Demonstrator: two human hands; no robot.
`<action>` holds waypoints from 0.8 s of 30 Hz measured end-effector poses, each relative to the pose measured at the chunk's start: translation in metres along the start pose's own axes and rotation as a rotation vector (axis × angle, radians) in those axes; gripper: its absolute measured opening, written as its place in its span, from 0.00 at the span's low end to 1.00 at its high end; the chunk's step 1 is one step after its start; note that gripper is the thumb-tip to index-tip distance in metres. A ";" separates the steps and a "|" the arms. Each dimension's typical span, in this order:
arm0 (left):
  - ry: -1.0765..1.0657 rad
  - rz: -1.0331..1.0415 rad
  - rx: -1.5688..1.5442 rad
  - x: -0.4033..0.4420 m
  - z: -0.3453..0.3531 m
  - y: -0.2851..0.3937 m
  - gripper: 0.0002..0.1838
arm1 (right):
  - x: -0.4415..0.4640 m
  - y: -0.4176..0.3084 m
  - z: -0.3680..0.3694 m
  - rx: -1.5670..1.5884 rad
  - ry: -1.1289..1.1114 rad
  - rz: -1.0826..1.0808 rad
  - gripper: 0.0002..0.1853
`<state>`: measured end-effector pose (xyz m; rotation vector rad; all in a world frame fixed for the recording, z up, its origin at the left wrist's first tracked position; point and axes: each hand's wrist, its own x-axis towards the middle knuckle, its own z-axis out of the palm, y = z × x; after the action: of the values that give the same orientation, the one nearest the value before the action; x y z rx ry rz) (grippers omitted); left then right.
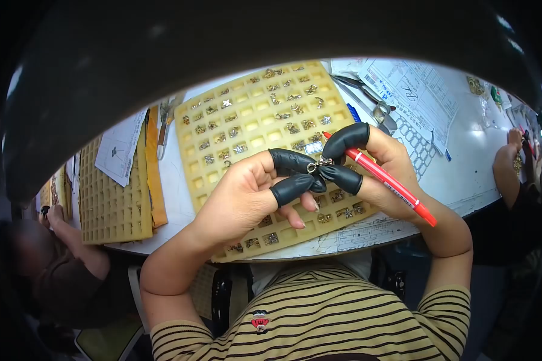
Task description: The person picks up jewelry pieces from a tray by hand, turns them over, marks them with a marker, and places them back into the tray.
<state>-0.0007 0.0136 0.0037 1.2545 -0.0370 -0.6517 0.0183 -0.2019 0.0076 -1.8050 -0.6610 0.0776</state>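
Note:
Black finger cots cover the thumb and index finger of each hand. Between them, above the tray, is a small metal jewelry piece (312, 168) with a round loop at one end. My left hand (241, 186) pinches it from the left, its other fingers loosely curled. From the other side, my right hand (386, 157) closes thumb and index finger on the same piece. A red marker pen (394, 185) also rests in my right hand, slanting across it. Below lies a yellow foam tray (190, 162) whose square pockets hold many small metal jewelry pieces.
A small white label (313, 147) lies on the tray. Right of it are scissors-like metal tools (382, 114), a blue pen (353, 113) and printed papers (409, 90). Another foam tray (96, 204) stands left, under a paper (119, 147). Other people work at both sides.

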 end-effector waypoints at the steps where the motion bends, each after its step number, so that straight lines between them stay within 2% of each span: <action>1: 0.003 0.000 -0.003 0.000 0.001 0.001 0.09 | 0.000 0.001 0.000 0.026 -0.004 0.004 0.10; 6: 0.010 0.001 0.010 -0.001 0.001 0.002 0.09 | 0.000 0.000 -0.001 0.073 -0.020 0.028 0.09; 11: 0.002 -0.014 -0.013 -0.001 -0.001 0.000 0.09 | 0.001 0.003 -0.003 0.309 -0.067 0.178 0.08; 15: -0.035 -0.028 0.024 -0.001 0.001 0.003 0.11 | 0.002 0.003 -0.004 0.346 -0.091 0.198 0.08; 24: -0.120 -0.052 -0.214 0.002 -0.006 0.000 0.11 | 0.005 -0.002 -0.007 0.434 -0.146 0.303 0.08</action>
<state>0.0027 0.0175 0.0009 1.0126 -0.0332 -0.7551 0.0241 -0.2054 0.0128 -1.4714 -0.4252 0.5220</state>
